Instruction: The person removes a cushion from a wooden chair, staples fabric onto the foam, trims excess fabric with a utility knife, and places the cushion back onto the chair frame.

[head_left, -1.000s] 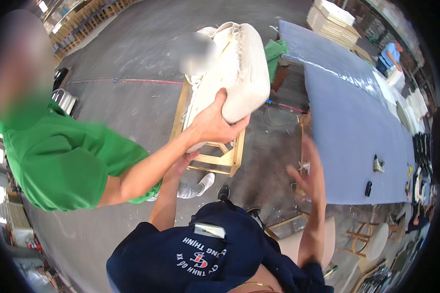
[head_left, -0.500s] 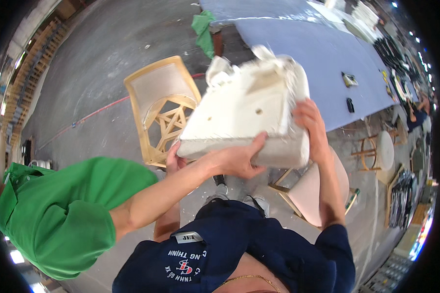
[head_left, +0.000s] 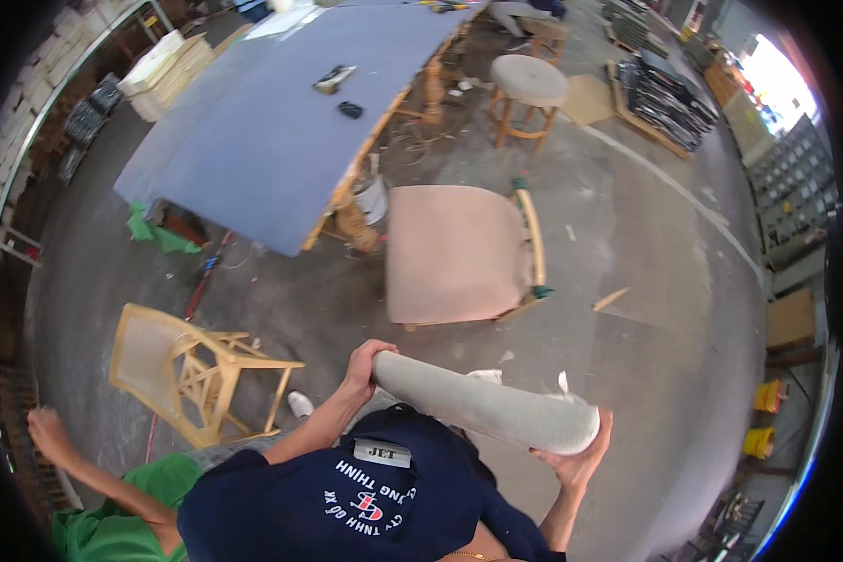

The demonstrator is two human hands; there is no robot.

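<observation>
A grey upholstered seat cushion (head_left: 482,401) is tilted up on edge before my chest, showing its long padded side. My left hand (head_left: 365,367) is closed round its left end. Its right end rests in the grip of my right hand (head_left: 581,454), with the fingers partly hidden beneath it. White loose fabric sticks out behind the cushion. Beyond it stands a chair with a pink-beige seat (head_left: 459,253). Left of me, a wooden chair frame (head_left: 192,375) with a pale backrest and a lattice base leans on the floor.
At the left, a co-worker in a green shirt (head_left: 112,525) has an arm (head_left: 112,482) stretched outward. A blue-topped table (head_left: 244,122) fills the far left, with a stapler-like tool (head_left: 332,79) on it. Farther right are a round padded stool (head_left: 530,82) and stacked dark pieces (head_left: 665,103).
My view has swung right, toward the pink-beige chair. The cushion has turned from showing its underside to its edge. The co-worker's hand has let go of it and moved away left.
</observation>
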